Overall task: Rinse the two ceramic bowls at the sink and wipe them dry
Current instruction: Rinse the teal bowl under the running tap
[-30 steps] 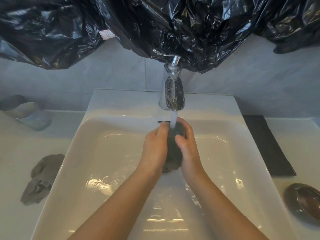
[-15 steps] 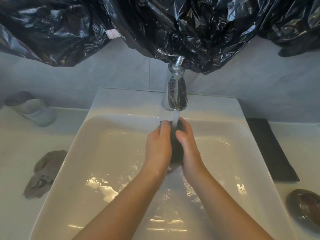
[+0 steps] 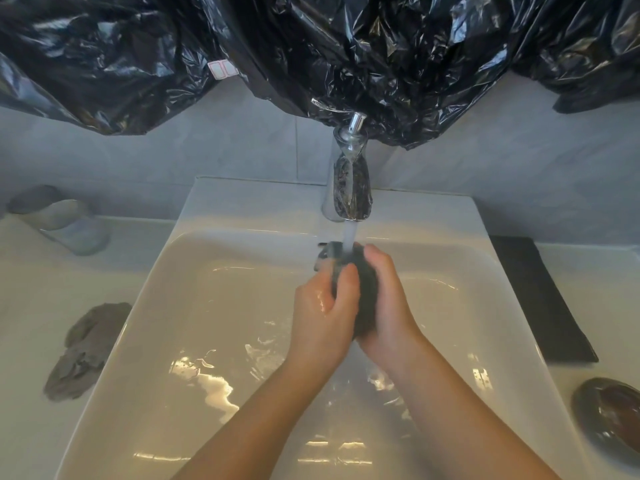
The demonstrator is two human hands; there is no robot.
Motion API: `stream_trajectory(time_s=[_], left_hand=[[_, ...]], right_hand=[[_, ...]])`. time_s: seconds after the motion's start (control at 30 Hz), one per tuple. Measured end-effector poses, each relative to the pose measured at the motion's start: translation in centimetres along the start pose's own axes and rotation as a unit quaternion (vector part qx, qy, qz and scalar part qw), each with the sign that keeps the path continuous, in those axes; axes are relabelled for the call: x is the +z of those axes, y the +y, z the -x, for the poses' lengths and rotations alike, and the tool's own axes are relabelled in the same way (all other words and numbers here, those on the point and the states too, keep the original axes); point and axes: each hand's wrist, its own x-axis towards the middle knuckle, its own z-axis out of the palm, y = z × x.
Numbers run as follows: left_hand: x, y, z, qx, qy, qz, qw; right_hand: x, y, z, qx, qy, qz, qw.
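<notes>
Dark bowl (edge-on) under water

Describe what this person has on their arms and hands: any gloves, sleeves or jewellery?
Nothing worn that I can see. The left forearm and right forearm are bare to the frame edge: no sleeves or watch. The left hand and right hand show no gloves or rings and glisten wet.

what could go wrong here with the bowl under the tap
1. The dark bowl is held on edge between the wet left hand and right hand under the water stream; it might slip and chip on the sink.
2. The second bowl sits on the right counter beside the right forearm; an elbow could knock it.
</notes>
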Motion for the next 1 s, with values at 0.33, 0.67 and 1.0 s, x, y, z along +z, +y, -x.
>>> stream_trajectory(time_s=[0.33,0.67,1.0], left_hand=[[-0.3,1.8,-2.0,-0.215,-0.034,0.083,0.972],[-1.2,1.0,-1.2,0.005,-0.004,0.007,1.0],[-2.5,0.1,-2.5,-0.212,0.003,0.162,0.964]], right_hand=[[-0.5,1.5,-0.1,-0.249,0.024,0.243,0.937],[-0.1,-1.1,-1.2,-0.07,0.03,0.094,0.993],[-2.4,0.1,-2.2,0.05,0.061,-0.034,0.996]])
